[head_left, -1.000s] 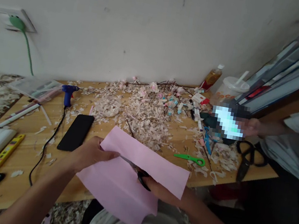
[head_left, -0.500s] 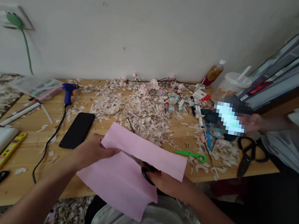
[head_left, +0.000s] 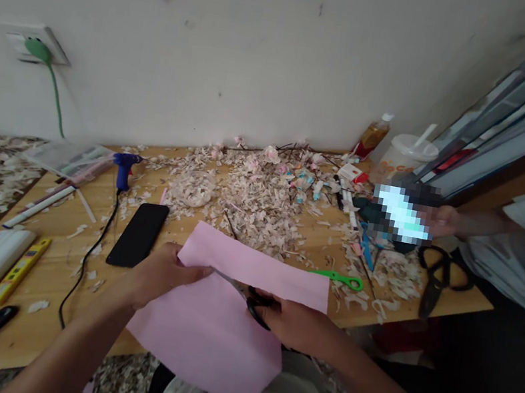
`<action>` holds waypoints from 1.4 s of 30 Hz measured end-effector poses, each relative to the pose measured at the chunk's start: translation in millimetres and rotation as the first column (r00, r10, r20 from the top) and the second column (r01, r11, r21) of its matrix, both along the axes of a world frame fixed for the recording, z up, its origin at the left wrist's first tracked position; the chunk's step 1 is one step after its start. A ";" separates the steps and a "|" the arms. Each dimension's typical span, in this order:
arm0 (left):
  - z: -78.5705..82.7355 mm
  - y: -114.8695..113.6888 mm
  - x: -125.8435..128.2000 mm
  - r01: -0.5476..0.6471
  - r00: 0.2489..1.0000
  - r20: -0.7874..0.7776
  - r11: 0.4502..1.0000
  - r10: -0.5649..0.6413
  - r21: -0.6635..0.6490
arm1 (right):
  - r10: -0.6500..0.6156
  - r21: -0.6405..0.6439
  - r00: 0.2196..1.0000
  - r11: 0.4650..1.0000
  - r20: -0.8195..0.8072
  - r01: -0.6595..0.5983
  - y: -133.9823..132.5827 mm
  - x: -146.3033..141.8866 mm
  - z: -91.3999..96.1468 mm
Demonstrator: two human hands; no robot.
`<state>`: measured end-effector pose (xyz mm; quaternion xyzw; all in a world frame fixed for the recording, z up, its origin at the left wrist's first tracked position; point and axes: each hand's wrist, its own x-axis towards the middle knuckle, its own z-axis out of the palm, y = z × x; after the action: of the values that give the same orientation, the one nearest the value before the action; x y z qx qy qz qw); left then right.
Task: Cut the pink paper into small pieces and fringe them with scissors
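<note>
Scissors (head_left: 252, 298) were advanced leftward along the paper (head_left: 219, 324) by the right hand (head_left: 293, 324), toward the left hand (head_left: 162, 274) pinching its edge.

The pink sheet (head_left: 213, 330) is thin matt paper, smooth, with one soft crease; the scissors (head_left: 252, 300) show dull metal blades and glossy black plastic handles; the table (head_left: 43, 314) is pale wood with a satin finish; the phone (head_left: 136, 243) is glossy black glass; the scraps (head_left: 247, 197) look like dry, ragged paper.
</note>
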<state>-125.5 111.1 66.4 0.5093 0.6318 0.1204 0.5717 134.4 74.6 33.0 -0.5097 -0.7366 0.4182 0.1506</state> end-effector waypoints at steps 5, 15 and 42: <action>-1.0 1.5 2.5 -0.010 0.998 0.061 0.999 0.012 -0.033 | 0.005 -0.115 1.000 0.993 -0.027 -0.008 -0.5 -1.9 -0.2; -3.9 2.3 4.7 -0.010 0.996 0.085 0.999 0.014 -0.039 | -0.005 -0.133 0.987 0.991 -0.164 -0.017 -0.3 -3.8 -10.6; -7.7 -2.4 0.1 0.050 0.986 0.163 0.998 -0.045 -0.032 | -0.007 -0.181 0.973 0.983 -0.231 -0.036 0.0 -9.6 -15.0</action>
<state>-125.3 108.7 58.7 0.5024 0.5729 0.1365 0.6330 124.8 74.6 18.0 -0.4639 -0.6761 0.5419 0.1845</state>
